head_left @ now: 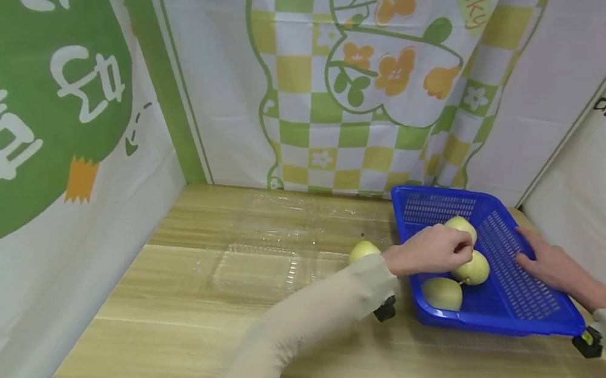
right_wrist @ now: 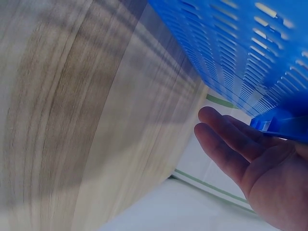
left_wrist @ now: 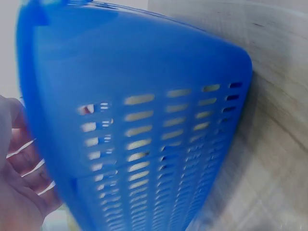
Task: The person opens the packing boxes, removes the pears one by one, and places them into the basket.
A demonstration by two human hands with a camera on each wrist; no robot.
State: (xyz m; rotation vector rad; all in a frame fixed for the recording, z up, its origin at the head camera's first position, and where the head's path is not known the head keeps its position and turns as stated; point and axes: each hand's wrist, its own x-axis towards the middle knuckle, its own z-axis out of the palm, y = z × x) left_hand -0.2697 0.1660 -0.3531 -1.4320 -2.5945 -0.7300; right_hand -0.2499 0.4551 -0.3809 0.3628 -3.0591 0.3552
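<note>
A blue plastic basket [head_left: 447, 320] with slotted walls stands on the right of the table, tilted in the head view. Inside it are several pale yellow-green pears [head_left: 442, 295]. My left hand [head_left: 430, 250] reaches over the basket's left rim, just above two of the pears, its fingers loosely bent. The left wrist view shows gaps between those fingers and no pear among them. At the basket's right side, my right hand [head_left: 557, 265] holds the rim, thumb over the edge, fingers outside. Another pear [head_left: 362, 250] sits left of the basket, partly behind my left sleeve.
Clear plastic clamshell boxes [head_left: 256, 266] lie opened on the wooden table [head_left: 130, 327], left of the basket. A patterned cloth [head_left: 329, 119] hangs behind, and white printed sheets close in both sides.
</note>
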